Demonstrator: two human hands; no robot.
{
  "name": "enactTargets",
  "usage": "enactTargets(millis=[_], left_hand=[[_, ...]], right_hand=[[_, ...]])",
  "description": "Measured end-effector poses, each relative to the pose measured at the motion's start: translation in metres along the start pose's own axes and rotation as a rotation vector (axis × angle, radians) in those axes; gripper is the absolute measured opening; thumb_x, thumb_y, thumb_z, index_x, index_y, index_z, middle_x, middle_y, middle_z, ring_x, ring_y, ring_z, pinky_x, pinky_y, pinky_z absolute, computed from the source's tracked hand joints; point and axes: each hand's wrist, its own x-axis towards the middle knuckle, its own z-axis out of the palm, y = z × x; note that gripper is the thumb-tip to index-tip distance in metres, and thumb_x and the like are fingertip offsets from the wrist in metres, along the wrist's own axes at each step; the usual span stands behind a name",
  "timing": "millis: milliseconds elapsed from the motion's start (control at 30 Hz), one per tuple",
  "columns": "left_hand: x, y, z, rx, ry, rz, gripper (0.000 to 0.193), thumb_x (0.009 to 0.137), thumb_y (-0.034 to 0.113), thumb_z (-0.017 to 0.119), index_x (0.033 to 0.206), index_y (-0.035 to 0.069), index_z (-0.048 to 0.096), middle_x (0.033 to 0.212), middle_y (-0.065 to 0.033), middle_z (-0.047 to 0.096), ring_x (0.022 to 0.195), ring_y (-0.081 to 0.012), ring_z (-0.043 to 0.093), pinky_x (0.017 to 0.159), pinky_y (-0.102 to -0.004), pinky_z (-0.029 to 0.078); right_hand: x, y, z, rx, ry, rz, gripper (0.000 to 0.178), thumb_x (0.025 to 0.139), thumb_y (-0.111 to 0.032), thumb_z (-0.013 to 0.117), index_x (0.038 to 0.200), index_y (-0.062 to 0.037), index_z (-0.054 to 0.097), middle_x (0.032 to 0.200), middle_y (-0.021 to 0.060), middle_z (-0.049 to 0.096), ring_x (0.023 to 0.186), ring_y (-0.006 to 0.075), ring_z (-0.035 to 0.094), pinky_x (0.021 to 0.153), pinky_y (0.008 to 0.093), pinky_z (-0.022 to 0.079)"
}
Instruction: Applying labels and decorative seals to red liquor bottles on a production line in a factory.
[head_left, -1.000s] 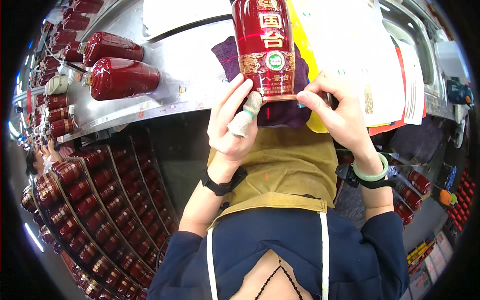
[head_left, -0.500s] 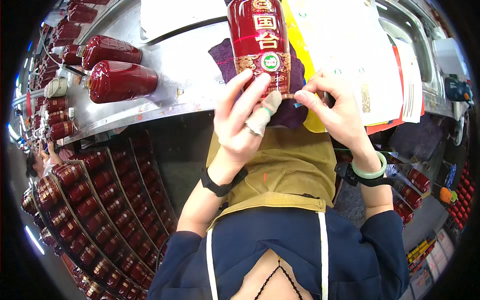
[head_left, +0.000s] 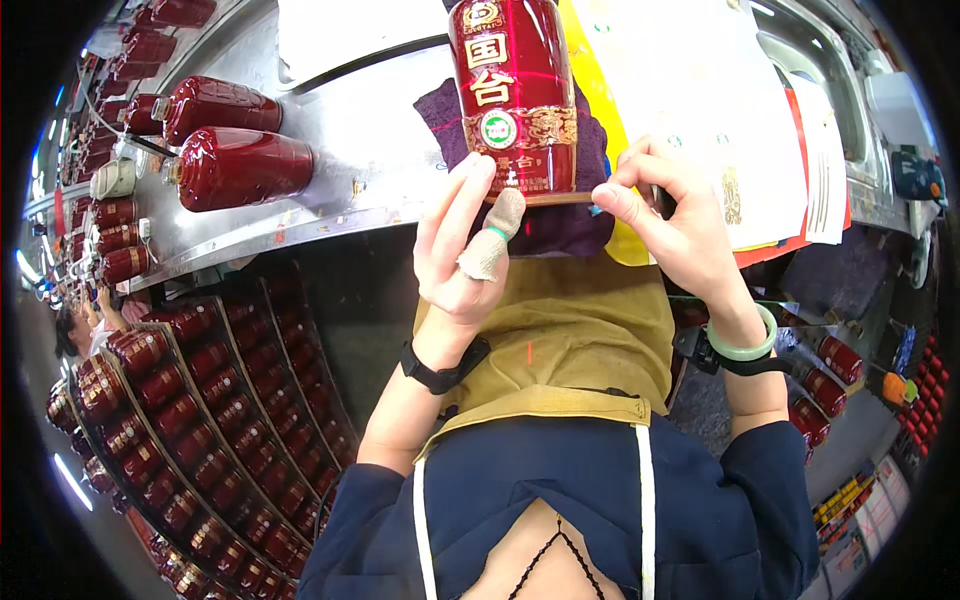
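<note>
A dark red glass bottle with gold lettering and a gold band lies on a purple cloth, its base toward me. Along the base edge runs a thin gold-brown strip. My left hand is closed at the base's left side, fingertips against the glass. A pale cloth finger cot covers its thumb, which presses by the strip. My right hand pinches thumb and forefinger at the strip's right end. A small bluish spot shows by that thumb; what it is I cannot make out.
Two red bottles lie on the metal table at left. White printed sheets over yellow and red ones lie at right. Racks of red bottles stand below left, a person beyond them. A metal basin is far right.
The bottle has rolled to the left, so its lettering sits further left and more strip shows along the base. My left hand has shifted left; the right hand has hardly moved.
</note>
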Motion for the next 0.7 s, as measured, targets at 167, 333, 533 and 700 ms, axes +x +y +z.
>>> enactTargets(millis=[167, 333, 533, 700], left_hand=[[-0.001, 0.010, 0.006, 0.114, -0.023, -0.006, 0.046, 0.078, -0.006, 0.085, 0.122, -0.007, 0.070, 0.135, -0.0183, 0.064, 0.122, -0.0353, 0.062, 0.101, -0.0436, 0.054], [0.015, 0.010, 0.002, 0.014, -0.067, -0.009, 0.041, 0.081, -0.005, 0.083, 0.120, -0.005, 0.071, 0.128, -0.0174, 0.069, 0.119, -0.0351, 0.065, 0.098, -0.0418, 0.057], [-0.012, 0.001, 0.006, -0.222, 0.106, -0.333, 0.031, 0.082, -0.009, 0.080, 0.112, -0.007, 0.073, 0.123, -0.0202, 0.072, 0.112, -0.0345, 0.072, 0.091, -0.0395, 0.062], [0.001, 0.002, -0.003, 0.054, -0.013, -0.001, 0.044, 0.078, -0.013, 0.082, 0.120, -0.010, 0.070, 0.122, -0.0194, 0.072, 0.112, -0.0342, 0.071, 0.097, -0.0413, 0.059]], right_hand=[[0.002, 0.005, 0.002, -0.024, 0.002, 0.008, 0.025, 0.090, -0.025, 0.081, 0.087, -0.0008, 0.073, 0.084, 0.0090, 0.063, 0.075, 0.0216, 0.058, 0.069, 0.0344, 0.043], [0.003, 0.007, 0.002, -0.042, -0.010, 0.032, 0.025, 0.090, -0.025, 0.081, 0.088, -0.0008, 0.073, 0.085, 0.0097, 0.064, 0.075, 0.0217, 0.059, 0.069, 0.0346, 0.044], [0.005, 0.001, 0.005, -0.047, 0.002, -0.021, 0.024, 0.089, -0.023, 0.080, 0.088, -0.0003, 0.073, 0.086, 0.0105, 0.064, 0.078, 0.0235, 0.061, 0.072, 0.0354, 0.046], [0.003, 0.000, 0.001, -0.036, 0.003, 0.009, 0.024, 0.089, -0.023, 0.080, 0.087, -0.0002, 0.072, 0.086, 0.0106, 0.064, 0.079, 0.0242, 0.061, 0.073, 0.0361, 0.046]])
